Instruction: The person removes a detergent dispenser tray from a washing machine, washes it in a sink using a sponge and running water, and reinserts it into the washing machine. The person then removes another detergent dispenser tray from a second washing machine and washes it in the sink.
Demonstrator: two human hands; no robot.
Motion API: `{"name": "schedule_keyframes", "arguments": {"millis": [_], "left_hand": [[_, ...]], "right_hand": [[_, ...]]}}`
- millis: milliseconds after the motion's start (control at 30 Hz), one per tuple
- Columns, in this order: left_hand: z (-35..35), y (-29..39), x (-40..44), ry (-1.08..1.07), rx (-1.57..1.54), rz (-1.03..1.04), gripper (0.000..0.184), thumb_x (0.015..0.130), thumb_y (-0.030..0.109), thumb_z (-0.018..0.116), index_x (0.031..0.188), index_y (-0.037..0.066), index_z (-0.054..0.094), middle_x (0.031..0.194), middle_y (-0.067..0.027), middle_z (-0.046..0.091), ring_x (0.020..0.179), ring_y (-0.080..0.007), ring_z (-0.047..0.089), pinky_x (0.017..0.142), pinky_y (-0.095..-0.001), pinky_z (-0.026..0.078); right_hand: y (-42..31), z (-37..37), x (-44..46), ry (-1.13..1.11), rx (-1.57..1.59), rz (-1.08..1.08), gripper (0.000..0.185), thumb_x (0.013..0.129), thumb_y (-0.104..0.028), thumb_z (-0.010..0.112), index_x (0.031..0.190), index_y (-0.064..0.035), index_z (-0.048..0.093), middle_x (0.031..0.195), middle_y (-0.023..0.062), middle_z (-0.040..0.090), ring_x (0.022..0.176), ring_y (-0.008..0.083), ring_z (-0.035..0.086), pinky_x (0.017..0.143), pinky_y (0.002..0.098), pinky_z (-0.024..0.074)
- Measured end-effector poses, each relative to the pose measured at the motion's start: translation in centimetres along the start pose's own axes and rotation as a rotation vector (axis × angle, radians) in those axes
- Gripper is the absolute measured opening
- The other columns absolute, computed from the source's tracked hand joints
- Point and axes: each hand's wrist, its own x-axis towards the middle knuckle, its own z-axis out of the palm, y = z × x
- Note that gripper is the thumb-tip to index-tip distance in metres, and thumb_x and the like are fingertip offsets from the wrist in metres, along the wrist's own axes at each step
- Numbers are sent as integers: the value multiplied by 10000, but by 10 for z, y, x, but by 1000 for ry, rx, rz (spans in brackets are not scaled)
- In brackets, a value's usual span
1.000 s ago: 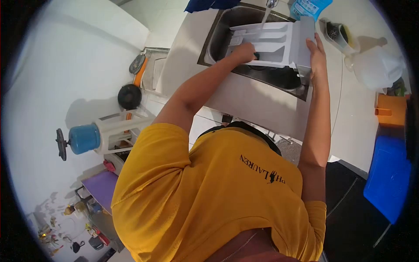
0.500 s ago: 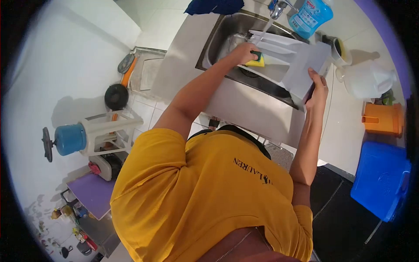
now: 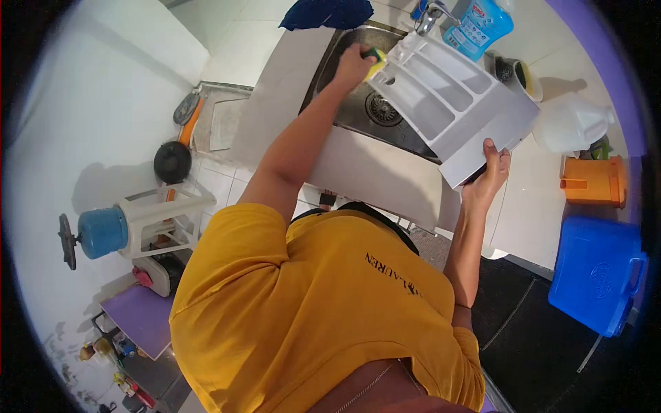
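Observation:
My left hand is closed on a yellow and green sponge at the inner end of a white compartmented drawer. The drawer slants over the steel sink, its long compartments facing up. Its broad front panel is gripped at the lower edge by my right hand, thumb on the outer face; the other fingers are partly hidden. Behind the drawer's far end stands the faucet. Below the sponge, the drain shows.
A blue liquid bottle stands behind the sink. To the right are a container with scrubbers, a translucent jug, an orange container and a blue box. Dark blue cloth lies at the back left.
The drawer has swung and tilted, its inner end raised toward the faucet. My left hand has moved with the sponge from inside a compartment up to that end. My right hand has shifted downward.

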Motion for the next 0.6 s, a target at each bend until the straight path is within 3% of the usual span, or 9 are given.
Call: {"name": "schedule_keyframes", "arguments": {"millis": [100,133,233,267,367,467,600], "left_hand": [[19,12,-15,-9,-7,272,319,665,163,696,934,34,584,951,-189,570,938,-328,536,849,-373,406],[19,20,-20,-163,-48,171,357,612,169,734,916,59,583,995,-196,531,994,-338,487,884,-382,374],[37,11,-15,-204,135,183,424,562,191,766,913,49,575,1038,-198,507,1021,-362,460,883,-394,377],[43,13,-11,-254,232,121,531,539,201,780,984,43,536,1081,-190,483,1041,-376,438,897,-396,375],[56,15,-4,-235,310,53,613,598,200,771,1111,61,465,1106,-202,489,1088,-365,438,922,-395,354],[63,-1,3,-264,185,65,645,629,228,747,1153,47,417,1036,-211,541,1006,-363,512,875,-408,400],[64,1,6,-351,309,44,525,659,273,695,1060,9,482,948,-237,594,905,-374,574,799,-418,451]], "right_hand": [[10,-5,4,9,-91,-85,375,726,-162,669,990,4,459,898,91,539,823,180,539,750,287,440],[10,-5,4,2,-114,-95,371,726,-167,674,979,2,461,889,84,533,812,170,527,749,279,429],[8,-3,2,-13,-203,-132,359,727,-180,690,943,-7,463,860,59,513,777,137,486,741,254,394],[6,0,-3,-18,-243,-150,354,727,-184,695,929,-11,461,847,48,504,763,126,470,734,246,383],[2,9,-9,-42,-254,-161,352,730,-183,714,904,-25,453,815,18,482,732,100,435,697,224,368],[4,1,-7,-49,-272,-143,354,731,-153,717,940,-19,464,850,29,514,756,100,464,701,223,385],[-3,6,-7,-29,-233,-131,345,739,-170,701,933,-15,462,850,40,516,760,112,468,715,235,388]]}}
